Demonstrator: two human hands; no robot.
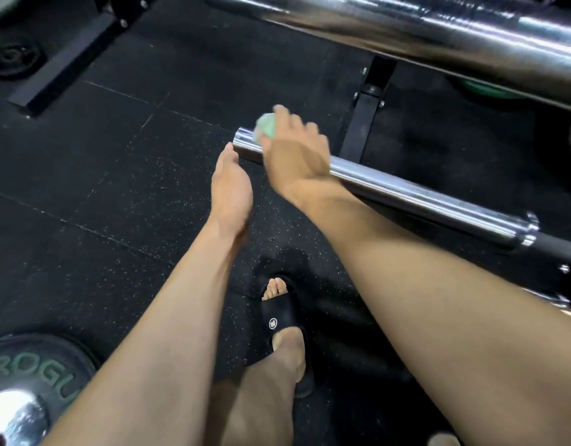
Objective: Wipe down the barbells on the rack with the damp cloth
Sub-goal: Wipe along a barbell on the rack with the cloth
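Two hands at lower barbell sleeve (406, 191) end. Right hand (294, 152) clamps green cloth (266, 125) onto sleeve; left hand (231, 185) open, empty, beside tip. Wrap cloth fully around chrome, stroke toward collar (529, 233), steady pressure.

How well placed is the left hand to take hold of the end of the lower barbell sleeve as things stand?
Probably well placed. The left hand hangs open just short of the lower barbell sleeve tip, with nothing between them. The right hand, pressing the green cloth on that end, crowds the spot.
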